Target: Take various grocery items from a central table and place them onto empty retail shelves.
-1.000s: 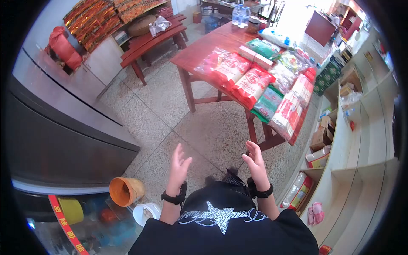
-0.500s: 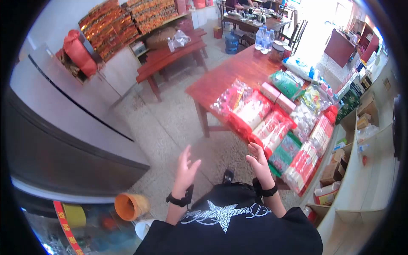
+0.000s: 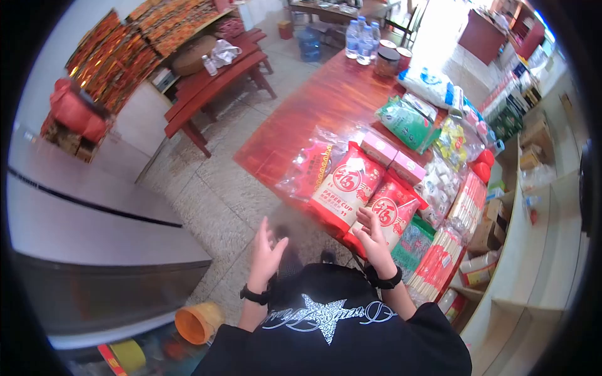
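Observation:
Both my hands are raised in front of my body with nothing in them. My left hand [image 3: 267,255], fingers stretched and thumb apart, is over the floor short of the table. My right hand [image 3: 374,241] is open too and overlaps a red and white paper cup pack [image 3: 390,210] at the near edge of the table [image 3: 276,135]. Beside that pack lies a second paper cup pack [image 3: 347,187]. Left of them is a clear plastic bag with red contents [image 3: 308,169]. Pink boxes [image 3: 394,156] sit behind the packs, and bundled chopsticks [image 3: 437,260] lie to the right.
Water bottles [image 3: 362,42] and a dark-lidded jar [image 3: 387,62] stand at the table's far end, near a green bag [image 3: 404,122]. A red bench [image 3: 216,84] is at left, a grey cabinet [image 3: 106,200] nearer. An orange bucket [image 3: 197,323] stands low left; shelves [image 3: 533,276] line the right.
The view has shifted as I moved closer to the table, so the packs appear larger and nearer. Both hands stay raised and open; the right one now overlaps a paper cup pack.

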Motion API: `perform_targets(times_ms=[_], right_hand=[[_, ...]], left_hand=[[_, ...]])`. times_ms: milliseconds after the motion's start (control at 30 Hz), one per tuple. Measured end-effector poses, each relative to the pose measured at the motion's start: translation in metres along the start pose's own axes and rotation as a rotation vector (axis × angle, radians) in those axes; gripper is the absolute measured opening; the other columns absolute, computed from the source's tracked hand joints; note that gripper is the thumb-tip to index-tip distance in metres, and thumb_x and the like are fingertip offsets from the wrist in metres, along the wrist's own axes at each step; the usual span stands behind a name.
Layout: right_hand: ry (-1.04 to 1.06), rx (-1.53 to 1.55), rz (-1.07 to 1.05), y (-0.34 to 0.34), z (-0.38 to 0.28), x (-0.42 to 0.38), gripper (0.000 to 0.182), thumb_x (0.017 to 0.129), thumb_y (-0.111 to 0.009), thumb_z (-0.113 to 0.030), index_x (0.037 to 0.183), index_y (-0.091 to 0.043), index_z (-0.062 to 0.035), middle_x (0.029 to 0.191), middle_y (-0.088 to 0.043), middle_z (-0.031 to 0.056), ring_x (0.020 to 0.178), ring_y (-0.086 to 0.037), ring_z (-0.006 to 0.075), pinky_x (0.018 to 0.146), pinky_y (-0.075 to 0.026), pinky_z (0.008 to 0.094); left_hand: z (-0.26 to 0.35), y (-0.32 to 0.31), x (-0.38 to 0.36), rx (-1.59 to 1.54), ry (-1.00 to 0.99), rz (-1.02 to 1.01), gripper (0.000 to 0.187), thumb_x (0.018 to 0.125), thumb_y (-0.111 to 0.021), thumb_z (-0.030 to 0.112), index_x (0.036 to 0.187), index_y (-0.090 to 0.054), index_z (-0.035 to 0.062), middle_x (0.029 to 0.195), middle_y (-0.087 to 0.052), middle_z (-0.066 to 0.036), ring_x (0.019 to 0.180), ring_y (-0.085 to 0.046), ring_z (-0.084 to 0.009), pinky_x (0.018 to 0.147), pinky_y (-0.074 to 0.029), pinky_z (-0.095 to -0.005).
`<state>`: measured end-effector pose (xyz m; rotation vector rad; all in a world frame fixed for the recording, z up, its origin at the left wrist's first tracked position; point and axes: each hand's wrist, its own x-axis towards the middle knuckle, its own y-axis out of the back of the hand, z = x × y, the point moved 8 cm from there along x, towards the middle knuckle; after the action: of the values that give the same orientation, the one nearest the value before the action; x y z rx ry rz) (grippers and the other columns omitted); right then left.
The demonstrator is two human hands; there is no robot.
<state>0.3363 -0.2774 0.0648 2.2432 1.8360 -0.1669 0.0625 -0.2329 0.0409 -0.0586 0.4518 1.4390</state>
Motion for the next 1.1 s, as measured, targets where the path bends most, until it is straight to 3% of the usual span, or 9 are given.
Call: perform_targets(times_ms=[233, 367, 500, 667, 767, 867, 967, 1000, 1100], right_hand=[[-0.133, 0.165, 0.245, 0.007, 0.001, 0.029, 0.055, 0.090, -0.059, -0.011, 0.138, -0.035, -0.0037, 0.135, -0.047, 0.0193, 0.128, -0.043, 0.0271, 0.102, -0.038, 0.0383], [-0.019, 0.194, 0.392, -0.005, -0.018, 0.063, 0.053, 0.090, -0.058, -0.012, 0.137, -0.035, -0.0025, 0.134, -0.047, 0.0180, 0.126, -0.045, 0.0268, 0.100, -0.040, 0.0370], [-0.017, 0.135, 0.482, -0.040, -0.022, 0.095, 0.054, 0.091, -0.060, -0.016, 0.137, -0.037, -0.0015, 0.135, -0.047, 0.0168, 0.125, -0.047, 0.0265, 0.101, -0.041, 0.0378], [-0.142, 0.063, 0.374, -0.086, -0.008, 0.130, 0.056, 0.090, -0.061, -0.022, 0.137, -0.038, 0.0001, 0.136, -0.047, 0.0191, 0.128, -0.045, 0.0288, 0.106, -0.036, 0.0376], [-0.177, 0.002, 0.347, -0.105, 0.010, 0.153, 0.067, 0.090, -0.061, -0.029, 0.140, -0.031, 0.0044, 0.141, -0.038, 0.0287, 0.134, -0.036, 0.0385, 0.111, -0.028, 0.0389], [-0.339, -0.354, 0.332, -0.115, 0.030, 0.174, 0.091, 0.087, -0.063, -0.038, 0.145, -0.010, 0.0094, 0.141, -0.008, 0.0482, 0.136, -0.018, 0.0531, 0.112, -0.026, 0.0430], [-0.522, -0.328, 0.206, -0.133, 0.037, 0.187, 0.093, 0.086, -0.063, -0.040, 0.145, -0.011, 0.0085, 0.140, -0.007, 0.0488, 0.133, -0.025, 0.0549, 0.110, -0.030, 0.0437], [-0.537, -0.439, 0.193, -0.133, 0.031, 0.193, 0.091, 0.086, -0.062, -0.042, 0.145, -0.013, 0.0066, 0.139, -0.021, 0.0459, 0.128, -0.038, 0.0514, 0.105, -0.036, 0.0452], [-0.385, -0.119, -0.010, -0.157, 0.032, 0.218, 0.085, 0.088, -0.060, -0.042, 0.145, -0.016, 0.0038, 0.132, -0.042, 0.0378, 0.123, -0.048, 0.0439, 0.100, -0.040, 0.0451]], left_hand=[[0.040, -0.027, 0.117, 0.243, -0.259, -0.253, 0.077, 0.087, -0.064, 0.014, 0.150, -0.021, 0.0090, 0.146, -0.029, -0.018, 0.133, -0.035, -0.0325, 0.105, -0.035, -0.0437], [0.050, -0.058, 0.188, 0.271, -0.307, -0.490, 0.076, 0.086, -0.066, 0.015, 0.149, -0.023, 0.0087, 0.145, -0.029, -0.018, 0.132, -0.037, -0.0317, 0.104, -0.037, -0.0436], [0.073, -0.078, 0.255, 0.315, -0.323, -0.618, 0.076, 0.084, -0.065, 0.022, 0.145, -0.026, 0.0001, 0.137, -0.039, -0.025, 0.130, -0.039, -0.0345, 0.107, -0.032, -0.0405], [0.081, -0.096, 0.296, 0.468, -0.466, -0.747, 0.071, 0.087, -0.063, 0.016, 0.146, -0.027, 0.0026, 0.140, -0.037, -0.023, 0.126, -0.045, -0.0289, 0.101, -0.041, -0.0381], [0.045, -0.106, 0.314, 0.438, -0.412, -0.825, 0.071, 0.087, -0.064, 0.015, 0.146, -0.026, 0.0008, 0.138, -0.040, -0.022, 0.123, -0.048, -0.0277, 0.099, -0.042, -0.0366], [-0.003, -0.125, 0.327, 0.295, -0.198, -1.012, 0.073, 0.088, -0.064, 0.012, 0.146, -0.022, -0.0008, 0.132, -0.046, -0.018, 0.115, -0.054, -0.0228, 0.095, -0.046, -0.0322], [0.003, -0.126, 0.309, 0.011, 0.110, -1.150, 0.074, 0.083, -0.067, 0.020, 0.142, -0.030, -0.0037, 0.137, -0.044, -0.023, 0.128, -0.044, -0.0293, 0.103, -0.039, -0.0376], [0.010, -0.131, 0.311, -0.017, -0.061, -1.192, 0.075, 0.086, -0.065, 0.010, 0.147, -0.021, -0.0009, 0.129, -0.048, -0.015, 0.114, -0.054, -0.0201, 0.094, -0.046, -0.0319], [0.006, -0.120, 0.333, 0.238, -0.320, -1.101, 0.077, 0.085, -0.066, 0.009, 0.148, -0.022, 0.0004, 0.135, -0.044, -0.017, 0.121, -0.050, -0.0219, 0.098, -0.043, -0.0318]])
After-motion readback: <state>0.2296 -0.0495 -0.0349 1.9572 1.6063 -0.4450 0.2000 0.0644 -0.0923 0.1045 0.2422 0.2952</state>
